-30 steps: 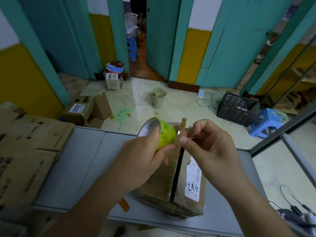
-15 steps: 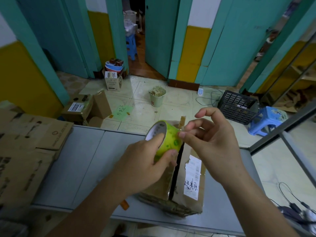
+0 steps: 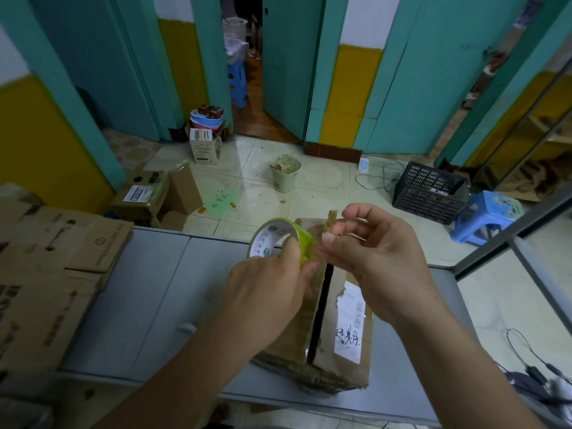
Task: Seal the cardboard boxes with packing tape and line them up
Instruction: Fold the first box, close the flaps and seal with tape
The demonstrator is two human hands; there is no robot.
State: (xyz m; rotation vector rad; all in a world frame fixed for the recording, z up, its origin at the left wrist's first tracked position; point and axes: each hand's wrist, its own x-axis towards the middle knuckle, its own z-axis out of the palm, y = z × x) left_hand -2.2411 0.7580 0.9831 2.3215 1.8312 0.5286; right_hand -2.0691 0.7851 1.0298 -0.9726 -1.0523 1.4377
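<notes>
Grey tabletop (image 3: 148,305) is occupied by a worn cardboard box (image 3: 337,373), its top flaps parted by a dark gap. Above its far end a green tape roll (image 3: 301,243) is gripped by the left hand (image 3: 266,292), fingers curled round it. The roll's outer edge is pinched between thumb and forefinger of the right hand (image 3: 380,255). Flattened cartons (image 3: 46,274) are stacked at the left.

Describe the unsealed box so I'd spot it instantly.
Start at the grey table. Near its front edge sits one cardboard box. Unlike the flattened cardboard stacked to the left, it is assembled, with a dark open seam and a torn white label.
</notes>
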